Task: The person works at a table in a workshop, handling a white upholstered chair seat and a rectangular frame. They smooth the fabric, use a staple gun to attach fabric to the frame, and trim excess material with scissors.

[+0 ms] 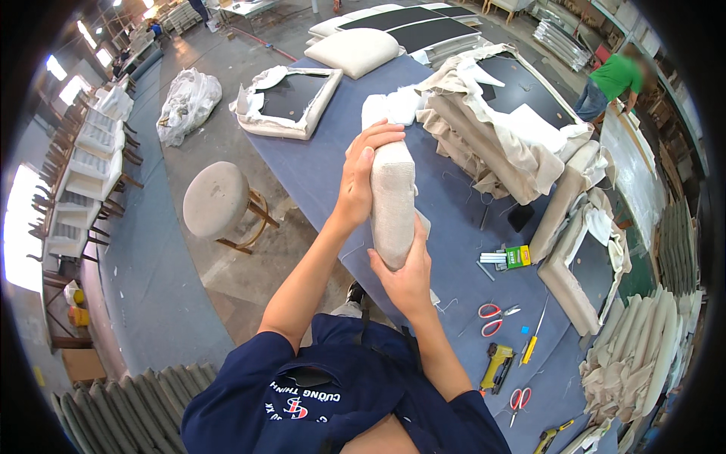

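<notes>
A beige upholstered seat cushion (393, 204) stands on its narrow edge above the blue-covered table, held between my two hands. My left hand (357, 178) presses along its left side, with the fingers wrapped over the far end. At the near end, my right hand (407, 274) grips the lower corner, thumb and fingers on either side. White padding (389, 108) shows just beyond the cushion. To the right of my right hand lie red-handled scissors (491, 319), a yellow-handled screwdriver (532, 346), a yellow-green staple gun (497, 368) and a green-yellow staple box (517, 257).
Unfinished seat panels (522, 98) with loose fabric are piled at the table's right. Another panel (291, 102) lies far left, near a finished cushion (354, 51). A round stool (217, 200) stands left of the table. A person in green (616, 79) bends over a surface far right.
</notes>
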The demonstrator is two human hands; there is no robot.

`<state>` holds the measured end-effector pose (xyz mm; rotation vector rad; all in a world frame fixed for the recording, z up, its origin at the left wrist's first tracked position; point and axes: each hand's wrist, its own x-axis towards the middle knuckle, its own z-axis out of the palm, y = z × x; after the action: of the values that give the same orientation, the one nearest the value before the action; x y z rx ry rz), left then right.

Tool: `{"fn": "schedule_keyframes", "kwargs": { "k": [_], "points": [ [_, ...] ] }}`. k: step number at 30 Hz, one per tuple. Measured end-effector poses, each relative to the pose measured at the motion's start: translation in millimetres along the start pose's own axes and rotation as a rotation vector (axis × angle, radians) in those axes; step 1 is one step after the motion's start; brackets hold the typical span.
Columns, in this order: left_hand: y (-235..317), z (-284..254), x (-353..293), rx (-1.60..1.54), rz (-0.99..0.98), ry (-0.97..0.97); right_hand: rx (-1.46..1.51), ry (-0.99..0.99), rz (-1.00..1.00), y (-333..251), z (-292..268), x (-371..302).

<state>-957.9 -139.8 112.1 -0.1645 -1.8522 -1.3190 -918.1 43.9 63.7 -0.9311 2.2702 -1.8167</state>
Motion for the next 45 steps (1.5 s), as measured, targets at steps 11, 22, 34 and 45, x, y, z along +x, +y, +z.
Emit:
{"fn": "schedule_keyframes", "kwargs": {
  "k": [11, 22, 34, 45],
  "points": [
    [3.6, 14.4, 3.9, -0.061, -0.122, 0.079, 0.007, 0.048, 0.027, -1.9, -2.4, 20.2],
    [27.3, -8.2, -7.6, 0.255, -0.260, -0.037, -0.184, 0.144, -0.233, 11.0, 52.0, -3.3],
    [-85.1, -254.5, -90.8, -0.282, -0.534, 0.596, -0.020, 0.298, -0.059, 75.9, -38.3, 77.6],
    [-193.3, -248.8, -45.8, -0.342, -0.612, 0.896, -0.130, -0.145, -0.182, 34.9, 27.9, 92.6]
  ]
}}
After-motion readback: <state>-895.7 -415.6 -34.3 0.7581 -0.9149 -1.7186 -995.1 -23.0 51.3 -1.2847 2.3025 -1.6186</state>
